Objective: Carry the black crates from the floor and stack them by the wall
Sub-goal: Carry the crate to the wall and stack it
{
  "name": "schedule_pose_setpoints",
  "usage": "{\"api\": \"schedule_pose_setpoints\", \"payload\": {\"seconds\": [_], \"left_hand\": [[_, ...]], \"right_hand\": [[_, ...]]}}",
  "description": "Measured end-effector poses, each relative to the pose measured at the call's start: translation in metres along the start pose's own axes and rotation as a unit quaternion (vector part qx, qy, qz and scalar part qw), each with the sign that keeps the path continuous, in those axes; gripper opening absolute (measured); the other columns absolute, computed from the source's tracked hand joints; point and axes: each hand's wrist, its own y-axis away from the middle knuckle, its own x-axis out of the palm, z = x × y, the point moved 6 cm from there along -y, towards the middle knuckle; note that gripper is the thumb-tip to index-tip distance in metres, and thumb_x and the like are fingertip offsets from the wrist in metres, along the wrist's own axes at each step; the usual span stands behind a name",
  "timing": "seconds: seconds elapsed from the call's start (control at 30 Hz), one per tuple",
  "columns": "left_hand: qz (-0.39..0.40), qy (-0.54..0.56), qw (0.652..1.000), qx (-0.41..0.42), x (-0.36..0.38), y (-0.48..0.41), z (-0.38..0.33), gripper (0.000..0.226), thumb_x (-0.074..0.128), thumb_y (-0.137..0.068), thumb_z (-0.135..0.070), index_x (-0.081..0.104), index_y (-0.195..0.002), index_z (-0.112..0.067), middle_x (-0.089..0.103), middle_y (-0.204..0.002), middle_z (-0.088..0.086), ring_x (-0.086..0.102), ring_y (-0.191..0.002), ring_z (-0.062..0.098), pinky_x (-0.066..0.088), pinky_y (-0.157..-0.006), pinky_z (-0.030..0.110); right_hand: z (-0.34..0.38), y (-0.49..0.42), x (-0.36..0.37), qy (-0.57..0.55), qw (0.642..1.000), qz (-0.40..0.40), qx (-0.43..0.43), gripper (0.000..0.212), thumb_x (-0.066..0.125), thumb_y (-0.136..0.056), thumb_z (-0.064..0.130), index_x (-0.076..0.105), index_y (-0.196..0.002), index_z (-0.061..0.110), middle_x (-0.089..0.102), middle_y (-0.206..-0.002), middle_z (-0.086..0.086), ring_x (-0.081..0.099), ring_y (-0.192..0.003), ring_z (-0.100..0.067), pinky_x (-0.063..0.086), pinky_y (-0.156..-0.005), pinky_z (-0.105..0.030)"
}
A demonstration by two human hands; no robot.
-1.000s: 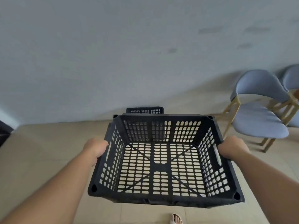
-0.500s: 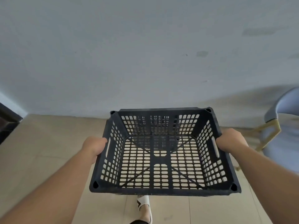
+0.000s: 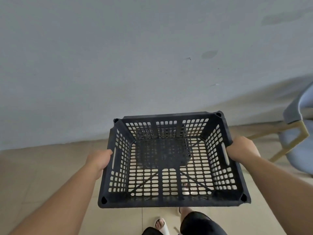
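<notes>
I carry a black slotted plastic crate (image 3: 171,200) in front of me, above the tiled floor. My left hand (image 3: 99,160) grips its left side at the handle slot. My right hand (image 3: 242,150) grips its right side at the other handle slot. Through the crate's slotted bottom a second black crate (image 3: 162,150) shows dimly below, standing on the floor close to the grey wall (image 3: 135,65). Most of that lower crate is hidden by the one I hold.
A blue-grey chair (image 3: 298,133) with pale wooden legs stands at the right edge, close to the crate. My legs and a white sandal (image 3: 161,225) show at the bottom. Beige tiled floor (image 3: 42,167) lies open to the left.
I have walked closer to the wall. The held crate now hangs over the crate on the floor, and the chair has slid toward the right edge of view.
</notes>
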Motion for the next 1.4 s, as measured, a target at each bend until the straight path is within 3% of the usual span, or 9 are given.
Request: {"api": "schedule_pose_setpoints", "payload": {"seconds": [0.33,0.47,0.57,0.97,1.07,1.2,1.27,1.33,1.4], "left_hand": [[-0.034,-0.026,0.998,-0.047,0.064,-0.126,-0.079,0.021,0.055,-0.1,-0.02,0.068,-0.098,-0.004,0.073,-0.095,0.014,0.067,-0.081,0.028,0.042,-0.058,0.03],[-0.01,-0.055,0.996,-0.07,0.082,-0.179,-0.088,0.036,0.056,-0.096,-0.029,0.067,-0.121,-0.005,0.071,-0.118,0.014,0.066,-0.106,0.033,0.052,-0.094,0.046],[0.008,-0.058,0.995,-0.086,0.094,-0.22,-0.084,0.048,0.058,-0.091,-0.033,0.064,-0.13,-0.007,0.067,-0.128,0.013,0.063,-0.115,0.033,0.048,-0.102,0.048],[0.037,-0.084,0.991,-0.092,0.151,-0.357,-0.06,0.026,0.058,-0.098,-0.022,0.071,-0.113,-0.005,0.071,-0.116,0.013,0.065,-0.105,0.03,0.047,-0.102,0.047],[0.036,-0.09,0.992,-0.081,0.168,-0.38,-0.052,0.032,0.056,-0.099,-0.023,0.067,-0.123,-0.004,0.068,-0.124,0.013,0.062,-0.113,0.032,0.044,-0.107,0.051],[0.054,-0.1,0.99,-0.081,0.189,-0.405,-0.046,0.026,0.054,-0.1,-0.027,0.069,-0.112,-0.009,0.07,-0.116,0.008,0.063,-0.097,0.022,0.045,-0.09,0.04],[0.063,-0.102,0.989,-0.084,0.199,-0.415,-0.043,0.029,0.053,-0.101,-0.03,0.067,-0.116,-0.009,0.069,-0.119,0.008,0.063,-0.1,0.023,0.044,-0.085,0.038],[0.049,-0.101,0.99,-0.087,0.205,-0.425,-0.043,0.035,0.052,-0.1,-0.031,0.064,-0.124,-0.009,0.066,-0.126,0.007,0.061,-0.113,0.029,0.046,-0.096,0.042],[0.038,-0.092,0.991,-0.086,0.211,-0.434,-0.041,0.024,0.052,-0.099,-0.029,0.065,-0.112,-0.013,0.067,-0.12,0.008,0.062,-0.108,0.028,0.047,-0.099,0.044]], "right_hand": [[0.062,-0.176,0.042,0.014,0.998,0.061,0.02,0.013,0.061,-0.091,0.016,0.065,-0.086,0.004,0.063,-0.07,-0.006,0.061,-0.061,-0.02,0.045,-0.05,-0.028],[0.08,-0.226,0.065,0.036,0.996,0.075,0.025,0.01,0.06,-0.093,0.015,0.062,-0.091,0.005,0.057,-0.068,-0.002,0.054,-0.057,-0.015,0.035,-0.044,-0.022],[0.091,-0.257,0.087,0.045,0.996,0.078,0.022,0.01,0.058,-0.094,0.015,0.061,-0.093,0.006,0.055,-0.066,0.0,0.051,-0.056,-0.013,0.033,-0.044,-0.021],[0.111,-0.35,0.196,0.069,0.994,0.084,0.034,0.015,0.057,-0.095,0.016,0.066,-0.097,0.005,0.059,-0.07,-0.001,0.054,-0.059,-0.014,0.034,-0.046,-0.02],[0.11,-0.368,0.216,0.079,0.993,0.078,0.035,0.015,0.057,-0.095,0.015,0.066,-0.097,0.004,0.057,-0.069,-0.002,0.053,-0.058,-0.015,0.034,-0.046,-0.021],[0.108,-0.386,0.237,0.092,0.992,0.08,0.039,0.016,0.056,-0.096,0.015,0.066,-0.098,0.003,0.056,-0.068,-0.002,0.05,-0.057,-0.014,0.033,-0.046,-0.021],[0.106,-0.395,0.245,0.091,0.992,0.077,0.042,0.018,0.055,-0.095,0.014,0.067,-0.099,0.001,0.059,-0.071,-0.005,0.051,-0.057,-0.015,0.033,-0.047,-0.021],[0.106,-0.402,0.251,0.082,0.993,0.066,0.043,0.019,0.055,-0.094,0.014,0.067,-0.101,0.002,0.063,-0.079,-0.01,0.052,-0.058,-0.016,0.035,-0.048,-0.021],[0.108,-0.405,0.254,0.073,0.995,0.05,0.04,0.021,0.054,-0.094,0.014,0.066,-0.104,0.001,0.063,-0.084,-0.013,0.055,-0.062,-0.023,0.039,-0.052,-0.024]]}}
